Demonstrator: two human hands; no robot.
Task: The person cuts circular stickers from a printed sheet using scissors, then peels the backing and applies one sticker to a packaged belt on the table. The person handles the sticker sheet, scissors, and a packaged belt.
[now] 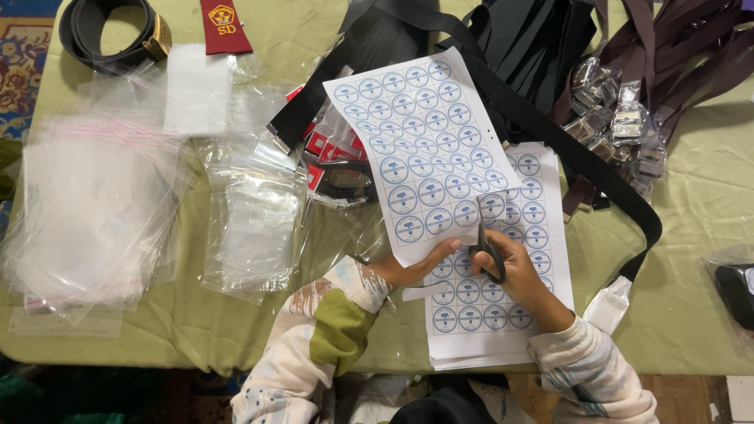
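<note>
**Two hands, one sheet, scissors cutting in**

Two hands work close together at the worktop's (pixel 691 330) near edge. My left hand (pixel 412 267) pinches the lower edge of a sheet (pixel 424 149) printed with round blue labels, holding it taut and lifted, I judge, so the blades can run cleanly between rows. My right hand (pixel 514 271) is closed around the scissors (pixel 482 239), whose blades point away from me into the paper. A stack (pixel 503 314) of similar sheets lies beneath, partly covered by both hands. Clear bags (pixel 94 204) sit heaped to the left, black straps (pixel 550 133) and brown ones (pixel 691 55) behind. Whether the blades are open I cannot tell; the handles are hidden in my fingers, and a dark item at the right edge is cut off.
</note>
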